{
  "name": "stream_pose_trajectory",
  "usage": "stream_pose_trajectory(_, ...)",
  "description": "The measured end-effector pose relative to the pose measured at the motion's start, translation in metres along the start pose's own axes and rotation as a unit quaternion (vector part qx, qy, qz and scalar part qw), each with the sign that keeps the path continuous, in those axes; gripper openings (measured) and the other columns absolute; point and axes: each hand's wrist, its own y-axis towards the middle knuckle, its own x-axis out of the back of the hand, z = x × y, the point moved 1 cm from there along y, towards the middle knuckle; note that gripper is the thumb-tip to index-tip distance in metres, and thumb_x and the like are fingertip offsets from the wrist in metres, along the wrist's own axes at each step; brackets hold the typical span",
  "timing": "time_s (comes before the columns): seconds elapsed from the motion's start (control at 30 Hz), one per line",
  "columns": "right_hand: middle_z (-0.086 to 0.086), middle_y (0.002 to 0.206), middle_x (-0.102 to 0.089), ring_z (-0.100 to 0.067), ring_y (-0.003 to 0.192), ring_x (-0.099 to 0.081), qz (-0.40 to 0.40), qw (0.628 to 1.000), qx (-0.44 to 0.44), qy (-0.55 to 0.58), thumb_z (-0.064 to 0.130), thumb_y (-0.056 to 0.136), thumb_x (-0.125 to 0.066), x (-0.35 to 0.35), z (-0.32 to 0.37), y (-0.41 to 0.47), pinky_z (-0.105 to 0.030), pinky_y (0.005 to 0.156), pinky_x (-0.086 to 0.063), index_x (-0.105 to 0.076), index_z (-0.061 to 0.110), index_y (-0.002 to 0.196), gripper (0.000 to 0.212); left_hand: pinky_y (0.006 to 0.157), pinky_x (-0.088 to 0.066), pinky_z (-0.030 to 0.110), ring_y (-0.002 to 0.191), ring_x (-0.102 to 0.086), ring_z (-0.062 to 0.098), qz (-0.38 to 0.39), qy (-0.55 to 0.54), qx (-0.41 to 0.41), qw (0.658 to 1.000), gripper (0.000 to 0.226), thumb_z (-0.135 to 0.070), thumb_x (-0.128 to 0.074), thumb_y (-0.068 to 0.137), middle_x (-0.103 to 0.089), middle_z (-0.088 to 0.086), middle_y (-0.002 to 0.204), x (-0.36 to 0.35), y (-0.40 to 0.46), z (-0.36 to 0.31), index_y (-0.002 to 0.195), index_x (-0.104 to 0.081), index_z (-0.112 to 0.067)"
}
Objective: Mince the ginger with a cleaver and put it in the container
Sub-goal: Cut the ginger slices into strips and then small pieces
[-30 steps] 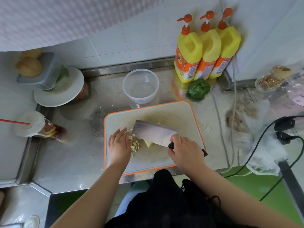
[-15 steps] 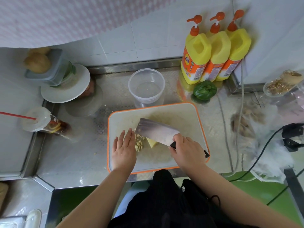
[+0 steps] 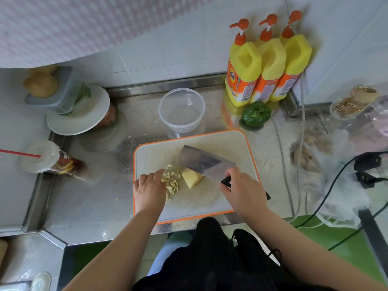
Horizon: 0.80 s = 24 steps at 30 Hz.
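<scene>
Head view, left to right. Iced drink cup (image 3: 45, 159) lies at frame left. Left hand (image 3: 149, 189) rests on cutting board (image 3: 237, 143), fingers straight and together, touching the chopped ginger bits (image 3: 171, 181). Uncut ginger chunk (image 3: 191, 178) lies frame centre, under the cleaver (image 3: 204, 162). Right hand (image 3: 243, 191) grips the cleaver handle, fingers curled. Clear container (image 3: 181, 111) stands above the board, upper centre.

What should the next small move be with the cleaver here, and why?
Probably bring the cleaver down on the uncut ginger chunk. The right hand grips the handle with the blade over that chunk, the left hand rests flat beside the diced ginger, and the container holds no ginger yet.
</scene>
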Motion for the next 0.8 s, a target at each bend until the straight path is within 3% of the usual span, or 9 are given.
stream_pose_trajectory(0.13,-0.003,0.086,-0.067,-0.026,0.081,-0.063,0.007,0.999,-0.026,0.029,0.034,0.089,-0.059,0.006,-0.007,0.001,-0.034,0.06,-0.045,-0.052,0.015,0.106,0.027,0.102,-0.029,0.04,0.122,-0.041,0.023,0.021,0.0,0.009,1.0,0.059,-0.023,-0.058,0.091,-0.06,-0.008,0.122,0.001,0.006,0.0,0.146,-0.037,-0.027)
stream_pose_trajectory(0.23,0.0,0.091,-0.068,-0.023,0.087,-0.064,0.012,0.998,-0.049,0.043,0.036,0.09,-0.056,0.009,-0.013,0.002,-0.035,0.065,-0.049,-0.049,0.019,0.11,0.028,0.097,-0.031,0.039,0.114,-0.045,0.026,-0.001,-0.01,0.001,1.0,0.035,-0.03,-0.065,0.087,-0.064,-0.003,0.113,0.007,0.007,-0.006,0.121,-0.056,-0.027)
stream_pose_trajectory(0.33,0.0,0.09,-0.068,-0.024,0.084,-0.065,0.003,0.997,-0.06,0.056,0.036,0.088,-0.058,0.009,-0.019,0.002,-0.033,0.061,-0.047,-0.05,0.019,0.11,0.029,0.089,-0.029,0.037,0.102,-0.05,0.026,-0.004,-0.029,-0.007,1.0,0.019,-0.029,-0.066,0.086,-0.067,-0.005,0.092,0.009,0.01,-0.012,0.103,-0.06,-0.026)
stream_pose_trajectory(0.43,0.0,0.089,-0.069,-0.024,0.083,-0.065,0.004,0.996,-0.066,0.06,0.036,0.089,-0.057,0.009,-0.022,0.0,-0.031,0.06,-0.044,-0.05,0.019,0.112,0.031,0.091,-0.028,0.034,0.106,-0.051,0.025,-0.003,-0.043,-0.021,0.999,0.024,-0.027,-0.064,0.088,-0.07,-0.003,0.093,0.017,0.008,-0.023,0.112,-0.064,-0.027)
stream_pose_trajectory(0.53,0.0,0.093,-0.069,-0.024,0.084,-0.065,0.022,0.991,-0.094,0.091,0.037,0.091,-0.055,0.011,-0.026,0.0,-0.033,0.064,-0.049,-0.049,0.02,0.115,0.03,0.096,-0.035,0.039,0.109,-0.051,0.033,-0.017,-0.112,-0.033,0.993,0.027,-0.012,-0.059,0.092,-0.068,0.01,0.104,0.027,0.005,-0.037,0.117,-0.068,-0.019)
stream_pose_trajectory(0.6,0.001,0.098,-0.069,-0.024,0.087,-0.065,0.042,0.982,-0.132,0.129,0.037,0.092,-0.055,0.013,-0.029,0.0,-0.037,0.07,-0.052,-0.048,0.022,0.117,0.03,0.102,-0.033,0.041,0.122,-0.046,0.031,-0.001,-0.085,-0.1,0.991,0.042,-0.01,-0.064,0.088,-0.062,0.006,0.124,0.026,0.012,-0.043,0.129,-0.06,-0.021)
stream_pose_trajectory(0.67,0.001,0.1,-0.068,-0.024,0.088,-0.065,0.05,0.971,-0.174,0.16,0.038,0.092,-0.055,0.013,-0.033,-0.001,-0.037,0.074,-0.052,-0.047,0.024,0.118,0.03,0.109,-0.03,0.04,0.136,-0.031,0.025,0.076,-0.042,-0.153,0.984,0.074,-0.022,-0.075,0.08,-0.039,-0.003,0.149,0.023,0.026,-0.049,0.145,-0.039,-0.024)
stream_pose_trajectory(0.73,0.002,0.1,-0.067,-0.023,0.089,-0.065,0.045,0.962,-0.203,0.176,0.04,0.091,-0.057,0.014,-0.039,0.0,-0.034,0.074,-0.051,-0.048,0.026,0.116,0.03,0.109,-0.032,0.042,0.14,-0.024,0.025,0.152,0.017,-0.201,0.968,0.104,-0.032,-0.082,0.071,-0.021,-0.004,0.157,0.022,0.044,-0.06,0.153,-0.018,-0.024)
stream_pose_trajectory(0.8,0.003,0.097,-0.066,-0.022,0.089,-0.064,0.045,0.956,-0.22,0.188,0.042,0.091,-0.058,0.015,-0.043,0.001,-0.032,0.073,-0.047,-0.048,0.026,0.116,0.031,0.107,-0.033,0.041,0.14,-0.022,0.027,0.212,0.084,-0.247,0.942,0.119,-0.036,-0.084,0.067,-0.014,-0.002,0.158,0.022,0.061,-0.075,0.155,-0.004,-0.025)
